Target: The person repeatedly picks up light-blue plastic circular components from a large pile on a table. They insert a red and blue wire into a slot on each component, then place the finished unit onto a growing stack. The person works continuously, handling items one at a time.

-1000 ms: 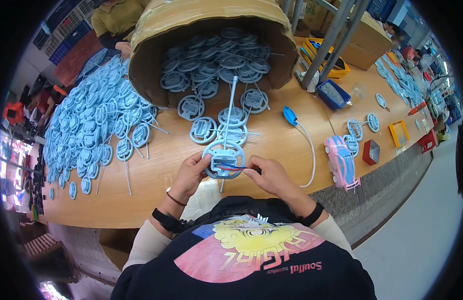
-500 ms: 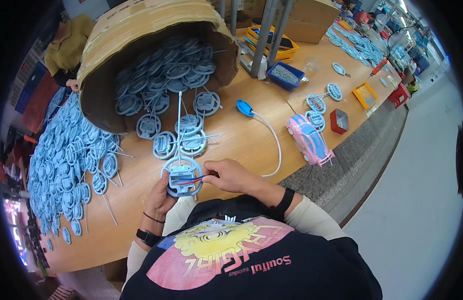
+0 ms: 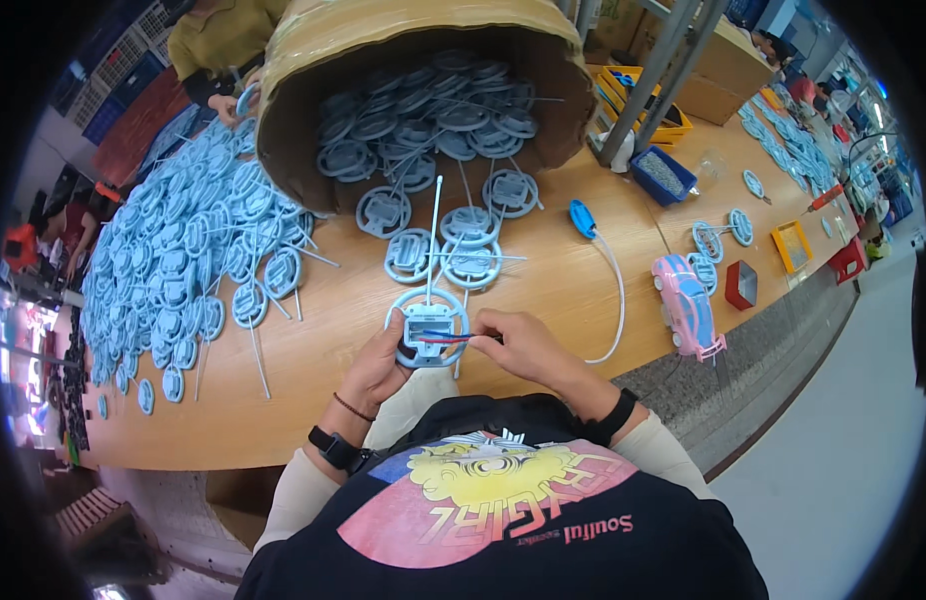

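My left hand (image 3: 376, 364) grips the left rim of a light blue toy steering wheel (image 3: 430, 321). A thin pale rod rises from the wheel's far side, and its open rectangular recess faces up. My right hand (image 3: 523, 345) pinches thin red and blue strands (image 3: 445, 339) that look like wires. They lie across the recess; their ends under my fingers are hidden. Just beyond, more light blue wheels (image 3: 469, 262) with rods lie on the wooden table (image 3: 543, 310).
A large cardboard box (image 3: 423, 30) full of wheels lies on its side. Left of it is a big wheel pile (image 3: 173, 270). To the right are a blue device with a white cable (image 3: 615, 290), a pink toy car (image 3: 688, 305) and small bins (image 3: 663, 176). Another person's hand (image 3: 224, 108) shows far left.
The whole view has shifted, so the scene sits farther right and higher. My hands keep their holds on the wheel and strands. The other person's hand now holds a light blue piece.
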Demonstrator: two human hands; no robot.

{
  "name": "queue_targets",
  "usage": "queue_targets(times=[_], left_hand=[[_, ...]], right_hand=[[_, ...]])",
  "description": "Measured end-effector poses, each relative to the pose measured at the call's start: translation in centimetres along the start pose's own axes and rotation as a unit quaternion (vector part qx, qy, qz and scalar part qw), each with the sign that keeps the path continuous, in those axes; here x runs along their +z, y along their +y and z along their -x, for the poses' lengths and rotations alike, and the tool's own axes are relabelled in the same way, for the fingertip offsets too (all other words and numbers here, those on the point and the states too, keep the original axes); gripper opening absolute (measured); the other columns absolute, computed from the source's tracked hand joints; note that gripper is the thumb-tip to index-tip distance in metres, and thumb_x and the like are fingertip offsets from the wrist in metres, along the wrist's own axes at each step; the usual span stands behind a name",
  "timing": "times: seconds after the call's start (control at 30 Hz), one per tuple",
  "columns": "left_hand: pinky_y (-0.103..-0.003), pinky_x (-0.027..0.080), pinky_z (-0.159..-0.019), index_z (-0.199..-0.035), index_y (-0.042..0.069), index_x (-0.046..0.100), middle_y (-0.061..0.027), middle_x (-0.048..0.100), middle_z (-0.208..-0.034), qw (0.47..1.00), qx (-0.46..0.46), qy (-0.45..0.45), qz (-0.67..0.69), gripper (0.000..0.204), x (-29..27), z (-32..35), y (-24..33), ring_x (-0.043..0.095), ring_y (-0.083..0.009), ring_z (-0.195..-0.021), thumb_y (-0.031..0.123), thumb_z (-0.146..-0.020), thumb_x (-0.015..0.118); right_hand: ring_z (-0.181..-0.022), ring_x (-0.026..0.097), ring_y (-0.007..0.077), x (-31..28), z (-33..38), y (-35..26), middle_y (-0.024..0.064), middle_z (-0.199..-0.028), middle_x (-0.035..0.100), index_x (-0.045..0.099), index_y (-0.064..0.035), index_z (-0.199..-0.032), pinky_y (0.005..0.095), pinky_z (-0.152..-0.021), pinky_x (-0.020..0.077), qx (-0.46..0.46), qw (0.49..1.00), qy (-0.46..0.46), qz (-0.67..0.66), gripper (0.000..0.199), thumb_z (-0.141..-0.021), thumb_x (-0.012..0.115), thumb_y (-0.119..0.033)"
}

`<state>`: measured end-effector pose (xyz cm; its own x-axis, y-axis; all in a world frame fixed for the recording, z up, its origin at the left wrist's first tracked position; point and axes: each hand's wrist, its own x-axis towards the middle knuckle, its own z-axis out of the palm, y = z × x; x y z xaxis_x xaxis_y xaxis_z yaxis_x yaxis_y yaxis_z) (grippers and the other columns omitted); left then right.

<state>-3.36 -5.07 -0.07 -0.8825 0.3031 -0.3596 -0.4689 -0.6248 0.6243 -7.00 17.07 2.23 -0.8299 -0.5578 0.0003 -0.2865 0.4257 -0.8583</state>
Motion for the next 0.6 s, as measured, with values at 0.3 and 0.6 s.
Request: queue_targets(times=[0.3,0.6], left_hand=[[-0.040,0.040,-0.096,-0.121,0.000,0.041,-0.0147,0.053,-0.116,0.998,0.018,-0.036,0.047,0.052,-2.3,1.1,0.0,0.053,-0.0245,-0.107,0.041,-0.090,0.041],[-0.040,0.041,-0.094,-0.120,0.002,0.043,-0.0151,0.054,-0.115,0.998,-0.005,0.016,0.065,0.050,-4.1,0.5,-1.0,0.053,-0.0252,-0.106,0.041,-0.090,0.042]], right_hand=[[-0.063,0.057,0.0268,2.3,0.1,-1.8,0.0115,-0.069,0.059,0.055,-0.0043,-0.080,0.0351,-0.059,0.0433,0.005,1.000,0.001,-0.014,0.016,-0.079,0.060,-0.020],[-0.066,0.058,0.0330,4.3,0.6,-1.3,0.0125,-0.069,0.060,0.054,-0.0058,-0.078,0.0407,-0.058,0.0435,0.015,0.998,0.049,0.025,0.016,-0.076,0.060,-0.021]])
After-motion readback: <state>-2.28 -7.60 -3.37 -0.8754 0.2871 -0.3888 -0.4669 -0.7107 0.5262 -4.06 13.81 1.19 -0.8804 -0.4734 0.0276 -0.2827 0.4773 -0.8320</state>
